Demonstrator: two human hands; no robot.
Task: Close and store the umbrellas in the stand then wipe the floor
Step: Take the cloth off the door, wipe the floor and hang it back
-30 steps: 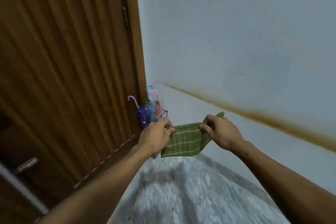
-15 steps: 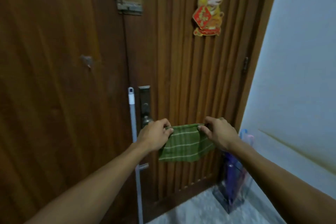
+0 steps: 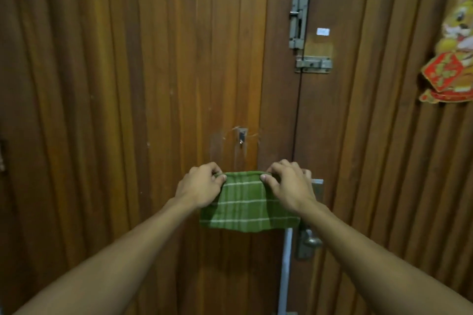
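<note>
The view has swung left and upward since the earlier frames: the white wall, the floor and the stand with its coloured umbrellas have gone out of frame, and ribbed brown wooden door panels (image 3: 153, 84) now fill the picture. The folded green cloth with pale check stripes (image 3: 245, 207) has kept its place between the two hands and now hangs at lower centre of the frame.

The left hand (image 3: 201, 186) pinches the cloth's top left corner, thumb and fingers curled over the edge; the right hand (image 3: 288, 186) pinches the top right corner the same way. Held by its upper edge, the cloth hangs flat and spread — a grip that suits draping or hooking it rather than scrubbing with it.

Just above the cloth's top edge, at centre frame, a small metal hook on a clear adhesive patch (image 3: 241, 138) sticks to the door. The cloth is raised close beneath it, so hanging it up there looks like the aim, which would put the wiping step at its end; that is a judgement, since neither floor nor umbrellas can be checked here.

Below and right of the cloth a grey metal door handle (image 3: 311, 243) sits beside a pale upright pole (image 3: 286, 268) leaning at the door. At upper right are grey sliding bolts (image 3: 299, 7), and a red-and-yellow cartoon animal decoration (image 3: 453, 54) at the right edge.
</note>
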